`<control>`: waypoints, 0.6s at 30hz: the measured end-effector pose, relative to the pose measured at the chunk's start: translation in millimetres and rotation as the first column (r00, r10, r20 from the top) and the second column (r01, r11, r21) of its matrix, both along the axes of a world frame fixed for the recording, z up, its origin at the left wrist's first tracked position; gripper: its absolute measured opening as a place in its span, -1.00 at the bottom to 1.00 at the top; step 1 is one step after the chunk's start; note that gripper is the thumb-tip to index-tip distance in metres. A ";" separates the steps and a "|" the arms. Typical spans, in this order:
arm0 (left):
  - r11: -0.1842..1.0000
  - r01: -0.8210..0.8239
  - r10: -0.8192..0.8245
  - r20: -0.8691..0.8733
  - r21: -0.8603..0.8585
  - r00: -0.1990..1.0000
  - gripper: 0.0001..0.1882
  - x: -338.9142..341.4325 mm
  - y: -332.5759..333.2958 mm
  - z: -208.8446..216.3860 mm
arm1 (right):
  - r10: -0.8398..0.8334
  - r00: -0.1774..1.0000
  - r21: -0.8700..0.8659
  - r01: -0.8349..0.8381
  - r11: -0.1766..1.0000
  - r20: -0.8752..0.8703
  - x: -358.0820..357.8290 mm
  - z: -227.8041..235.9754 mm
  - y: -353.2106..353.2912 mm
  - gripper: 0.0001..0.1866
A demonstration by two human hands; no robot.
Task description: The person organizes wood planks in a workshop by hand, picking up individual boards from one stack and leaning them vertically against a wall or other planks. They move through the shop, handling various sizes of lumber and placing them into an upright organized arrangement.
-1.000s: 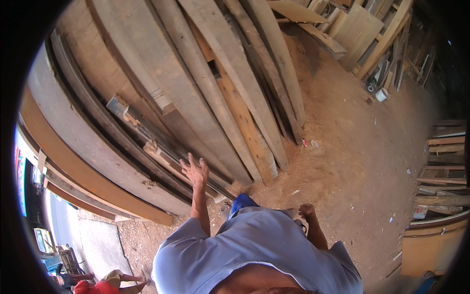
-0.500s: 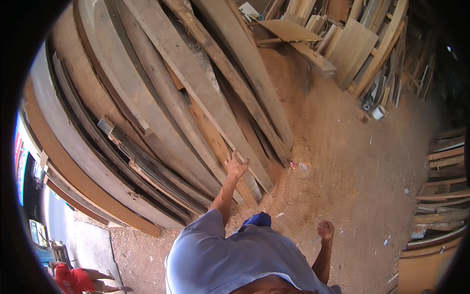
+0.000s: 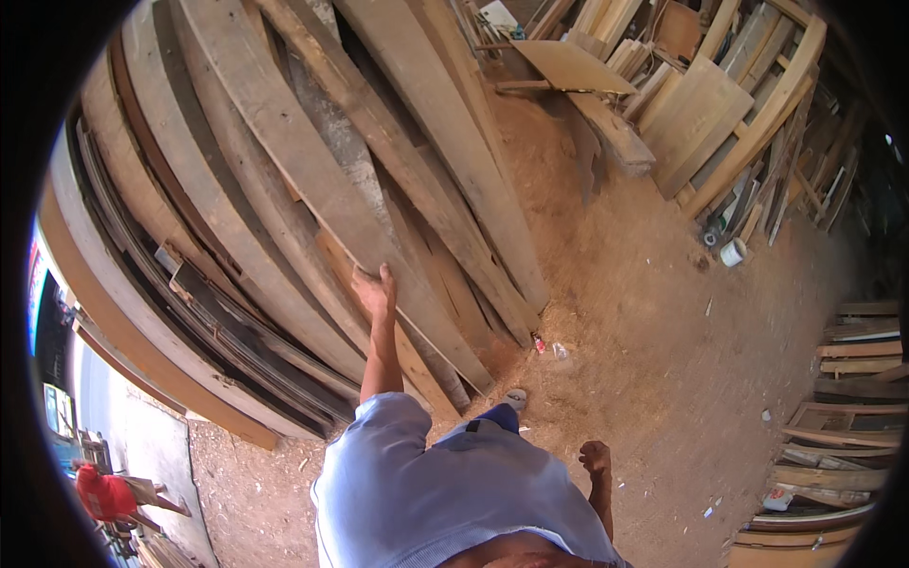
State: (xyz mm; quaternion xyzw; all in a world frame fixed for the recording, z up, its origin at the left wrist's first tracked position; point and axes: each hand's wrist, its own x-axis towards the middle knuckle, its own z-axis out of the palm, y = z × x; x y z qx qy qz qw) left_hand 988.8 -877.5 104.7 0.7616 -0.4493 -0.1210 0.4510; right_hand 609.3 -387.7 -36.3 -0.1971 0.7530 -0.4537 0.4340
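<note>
My left hand point(image 3: 376, 292) is at the edge of a long, weathered wooden plank point(image 3: 284, 166) that leans in a row of boards. Its thumb lies against the plank's face while the fingers bend at the left edge, their tips partly hidden. To the right of my body, my right hand point(image 3: 595, 459) hangs over the floor, loosely curled with nothing visible in it. A narrower, lighter brown board point(image 3: 417, 364) shows beneath my left forearm, and a rough-edged plank point(image 3: 407, 161) leans just right of the held one.
More wide boards point(image 3: 170, 123) lean at the left. Wood panels point(image 3: 701, 123) and a white cup point(image 3: 733, 251) are at the back right, stacked timber point(image 3: 843, 417) at the right edge. A person in red point(image 3: 104, 492) is at the lower left. Sawdust covers the floor point(image 3: 653, 350).
My left hand has gone from spread fingers on the plank to bending round its edge. The whole view has shifted, and my right hand appears lower and further left.
</note>
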 end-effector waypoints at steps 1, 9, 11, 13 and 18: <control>1.000 0.014 -0.014 0.019 -0.002 1.000 -0.24 -1.6 -0.4 5.1 | -0.024 0.999 0.002 0.024 1.000 0.025 -15.3 -2.7 -6.5 -0.84; 0.980 -0.166 0.155 0.108 0.106 0.982 -0.04 -50.8 6.5 17.4 | -0.145 0.975 0.176 0.116 0.978 0.168 -89.3 -9.4 -61.5 -0.81; 0.997 -0.060 0.044 0.301 0.043 0.952 -0.03 -90.6 9.9 30.1 | 0.101 0.993 -0.033 -0.099 0.995 0.061 -107.2 -39.5 -50.7 -0.75; 1.000 0.026 -0.020 0.500 -0.005 0.866 -0.01 -115.3 10.8 44.7 | -0.005 0.960 0.160 -0.041 0.986 0.278 -112.9 -23.3 -72.1 -0.68; 0.979 -0.025 0.055 0.143 -0.204 0.988 0.00 -143.4 -86.9 92.4 | -0.056 0.949 0.207 -0.011 0.978 0.312 -160.8 -30.4 -100.1 -0.76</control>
